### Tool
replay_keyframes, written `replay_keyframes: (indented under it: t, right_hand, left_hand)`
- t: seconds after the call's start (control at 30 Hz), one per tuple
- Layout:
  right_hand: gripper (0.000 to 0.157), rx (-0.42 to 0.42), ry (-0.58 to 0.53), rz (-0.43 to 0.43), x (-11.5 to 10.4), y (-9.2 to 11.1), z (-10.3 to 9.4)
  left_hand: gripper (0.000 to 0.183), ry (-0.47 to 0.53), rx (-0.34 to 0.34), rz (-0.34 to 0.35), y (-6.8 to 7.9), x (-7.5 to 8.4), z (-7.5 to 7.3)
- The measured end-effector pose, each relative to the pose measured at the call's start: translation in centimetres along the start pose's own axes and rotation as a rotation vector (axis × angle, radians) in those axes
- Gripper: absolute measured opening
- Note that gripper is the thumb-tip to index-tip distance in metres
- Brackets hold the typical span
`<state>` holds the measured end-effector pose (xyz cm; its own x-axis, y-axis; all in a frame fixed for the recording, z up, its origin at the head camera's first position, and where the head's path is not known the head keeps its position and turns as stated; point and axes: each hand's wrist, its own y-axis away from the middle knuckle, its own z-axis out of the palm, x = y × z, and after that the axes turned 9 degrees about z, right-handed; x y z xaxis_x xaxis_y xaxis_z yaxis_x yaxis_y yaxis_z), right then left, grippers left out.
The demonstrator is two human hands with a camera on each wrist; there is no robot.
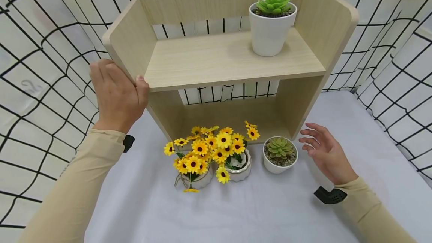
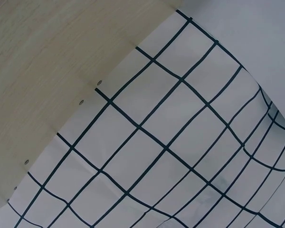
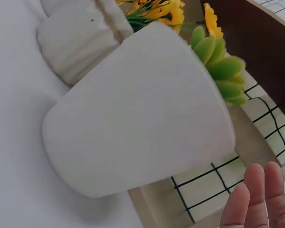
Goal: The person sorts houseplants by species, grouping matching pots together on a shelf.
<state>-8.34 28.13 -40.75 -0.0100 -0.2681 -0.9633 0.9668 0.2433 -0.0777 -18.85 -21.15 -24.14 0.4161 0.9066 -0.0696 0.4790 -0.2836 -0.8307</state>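
Observation:
A light wooden two-tier shelf (image 1: pixel 236 59) stands before me. My left hand (image 1: pixel 118 91) grips its left side panel, thumb on the front edge and fingers along the outer face; the left wrist view shows that panel (image 2: pixel 61 71) but no fingers. To the right of a small white-potted succulent (image 1: pixel 280 155), my right hand (image 1: pixel 325 153) hovers with fingers loosely bent and nothing in them. In the right wrist view the white pot (image 3: pixel 137 114) fills the middle, with the fingertips (image 3: pixel 256 190) apart from it at lower right.
Two pots of yellow daisy-like flowers (image 1: pixel 199 149) (image 1: pixel 236 173) stand on the white cloth (image 1: pixel 202 216), left of the succulent. Another white-potted succulent (image 1: pixel 271 29) sits on the upper tier at right. Black wire grid panels (image 1: pixel 388 40) surround the table at the back and sides.

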Motion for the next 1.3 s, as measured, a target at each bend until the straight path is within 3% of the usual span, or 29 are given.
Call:
replay_keyframes:
  t: [0.27, 0.53, 0.87, 1.13, 1.3]
  right_hand:
    - [0.071, -0.028, 0.025, 0.031, 2.1, 0.2, -0.1]
    - [0.084, -0.038, 0.134, 0.054, 3.7, 0.2, 0.2]
    - [0.087, -0.080, 0.213, 0.110, 4.5, 0.0, 0.9]
    - [0.089, -0.054, 0.282, 0.132, 4.9, 0.0, 1.4]
    - [0.090, 0.012, 0.386, 0.176, 4.9, 0.0, 2.0]
  left_hand:
    - [0.048, 0.017, 0.010, -0.008, 0.1, 0.0, 0.1]
    - [0.047, 0.018, 0.017, -0.008, 0.1, 0.0, 0.1]
    - [0.047, 0.008, 0.025, 0.002, 0.1, -0.1, 0.1]
    - [0.046, 0.017, 0.028, 0.003, 0.1, -0.1, 0.2]
    - [0.046, 0.014, 0.026, 0.005, 0.1, -0.2, 0.2]
